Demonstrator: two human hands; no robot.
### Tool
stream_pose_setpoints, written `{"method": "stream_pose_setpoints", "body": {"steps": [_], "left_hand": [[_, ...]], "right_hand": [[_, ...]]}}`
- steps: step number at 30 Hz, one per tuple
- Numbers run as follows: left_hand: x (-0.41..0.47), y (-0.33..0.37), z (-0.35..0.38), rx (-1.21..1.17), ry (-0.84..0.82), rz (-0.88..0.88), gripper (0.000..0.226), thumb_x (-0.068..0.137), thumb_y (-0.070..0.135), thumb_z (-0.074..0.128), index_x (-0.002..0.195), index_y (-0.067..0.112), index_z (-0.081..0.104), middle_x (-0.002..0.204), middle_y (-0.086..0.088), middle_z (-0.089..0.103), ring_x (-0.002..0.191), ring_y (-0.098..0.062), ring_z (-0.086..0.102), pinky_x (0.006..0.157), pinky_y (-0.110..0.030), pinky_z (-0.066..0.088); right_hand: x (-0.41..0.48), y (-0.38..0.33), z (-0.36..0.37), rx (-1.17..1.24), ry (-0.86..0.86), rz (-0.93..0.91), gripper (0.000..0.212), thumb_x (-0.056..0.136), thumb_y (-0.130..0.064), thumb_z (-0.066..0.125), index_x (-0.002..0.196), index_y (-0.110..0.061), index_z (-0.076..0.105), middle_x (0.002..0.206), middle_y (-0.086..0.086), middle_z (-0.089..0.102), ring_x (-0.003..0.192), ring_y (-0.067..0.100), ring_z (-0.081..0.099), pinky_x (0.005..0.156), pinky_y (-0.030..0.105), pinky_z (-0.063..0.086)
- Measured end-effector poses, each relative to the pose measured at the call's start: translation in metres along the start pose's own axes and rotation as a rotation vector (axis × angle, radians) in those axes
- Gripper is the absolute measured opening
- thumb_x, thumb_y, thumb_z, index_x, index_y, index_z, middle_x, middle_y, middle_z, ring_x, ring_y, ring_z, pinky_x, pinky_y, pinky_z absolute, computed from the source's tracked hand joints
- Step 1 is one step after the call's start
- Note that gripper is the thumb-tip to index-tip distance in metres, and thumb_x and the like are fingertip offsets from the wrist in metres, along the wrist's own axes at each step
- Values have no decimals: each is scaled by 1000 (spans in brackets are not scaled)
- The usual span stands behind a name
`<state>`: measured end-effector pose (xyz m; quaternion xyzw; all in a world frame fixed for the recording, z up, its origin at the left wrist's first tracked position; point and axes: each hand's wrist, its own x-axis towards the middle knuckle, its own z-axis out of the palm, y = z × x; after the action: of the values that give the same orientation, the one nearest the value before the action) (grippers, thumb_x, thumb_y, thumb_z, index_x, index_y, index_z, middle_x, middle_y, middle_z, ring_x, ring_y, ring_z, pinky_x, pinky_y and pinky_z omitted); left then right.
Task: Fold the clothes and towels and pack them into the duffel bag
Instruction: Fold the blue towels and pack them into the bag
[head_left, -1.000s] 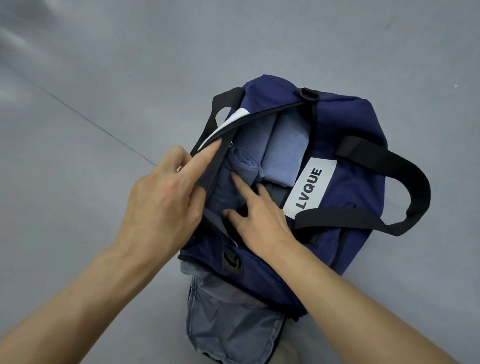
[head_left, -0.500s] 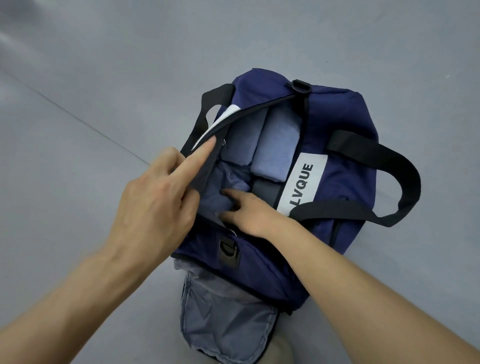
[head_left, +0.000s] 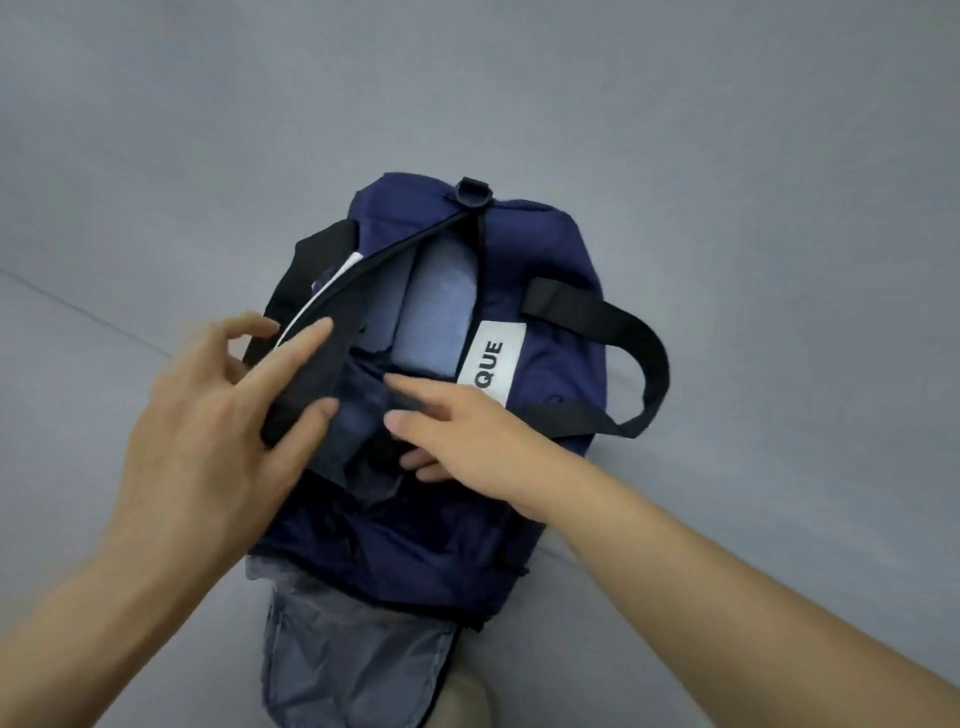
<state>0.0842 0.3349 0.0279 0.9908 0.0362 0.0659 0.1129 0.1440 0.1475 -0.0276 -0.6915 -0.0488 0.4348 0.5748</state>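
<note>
Head view: one navy fabric bag lies on the smooth grey floor, its two black webbing handles splayed outward. Inside it, two soft blue folded rolls sit side by side. Your left hand pinches the bag's black opening edge. Your right hand, fingers straight, presses on darker cloth inside.

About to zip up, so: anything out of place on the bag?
Yes. At the near end of the duffel bag, a grey-lined flap lies open on the surface. The folded blue clothes inside sit neatly.
</note>
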Motion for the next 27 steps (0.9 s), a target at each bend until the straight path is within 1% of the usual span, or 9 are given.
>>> {"method": "stream_pose_setpoints", "body": {"steps": [2, 4, 6, 9, 11, 15, 20, 24, 27], "left_hand": [[5, 25, 2, -41, -21, 76, 59, 88, 43, 59, 145, 27, 54, 146, -8, 46, 108, -32, 59, 87, -52, 51], [8, 54, 3, -78, -80, 170, 66, 90, 49, 52, 151, 28, 44, 154, -8, 40, 137, -35, 44, 109, -52, 40], [8, 92, 3, -231, -169, 206, 65, 93, 57, 48, 154, 37, 36, 156, 5, 39, 146, -20, 35, 116, -45, 34], [-6, 163, 14, -581, -495, 180, 69, 90, 66, 52, 151, 58, 22, 145, 43, 35, 138, 17, 30, 117, -32, 31], [-20, 211, 28, -647, -679, 288, 75, 88, 68, 56, 151, 62, 15, 150, 41, 32, 139, 19, 27, 120, -34, 30], [-53, 308, 47, -607, -1009, 484, 86, 83, 64, 60, 149, 65, 5, 153, 34, 32, 137, 16, 33, 118, -29, 34], [-90, 411, 72, -465, -1182, 743, 94, 79, 64, 67, 148, 66, 3, 152, 30, 33, 134, 13, 37, 114, -22, 37], [-116, 491, 110, -492, -1210, 785, 100, 72, 63, 71, 150, 64, 8, 148, 23, 39, 127, 6, 46, 103, -16, 42], [-138, 536, 145, -546, -1217, 757, 103, 72, 55, 77, 153, 58, 13, 144, 18, 43, 123, 1, 51, 102, -21, 44]], "right_hand": [[-53, 1, -41, 51, 77, -24, 40, 100, -26, 58, 140, -32, 54, 115, 6, 70, 97, 21, 71, 86, 30, 60], [-115, 10, -80, 60, 182, -19, 30, 99, -22, 59, 127, -32, 63, 108, 5, 73, 93, 19, 72, 86, 34, 60], [-176, 31, -117, 38, 308, 2, 27, 97, -22, 61, 118, -38, 67, 105, 3, 74, 92, 16, 72, 86, 36, 60], [-261, 77, -157, -59, 482, 32, 39, 88, -43, 65, 125, -52, 59, 114, -14, 71, 106, 7, 67, 95, 36, 56], [-311, 111, -172, -130, 592, 63, 58, 76, -59, 62, 132, -60, 49, 123, -27, 64, 112, -6, 61, 103, 31, 48], [-392, 170, -179, -17, 781, 47, 67, 75, -60, 59, 139, -60, 40, 132, -30, 55, 116, -12, 55, 97, 19, 44], [-449, 233, -173, 140, 1015, -30, 70, 75, -63, 58, 142, -57, 40, 135, -27, 55, 121, -8, 53, 93, 12, 47], [-476, 280, -171, 250, 1195, -75, 64, 79, -60, 59, 140, -57, 42, 135, -24, 55, 121, -4, 54, 96, 18, 47], [-488, 316, -171, 333, 1315, -92, 61, 82, -59, 61, 140, -55, 44, 136, -17, 57, 119, -4, 57, 97, 16, 47]]}}
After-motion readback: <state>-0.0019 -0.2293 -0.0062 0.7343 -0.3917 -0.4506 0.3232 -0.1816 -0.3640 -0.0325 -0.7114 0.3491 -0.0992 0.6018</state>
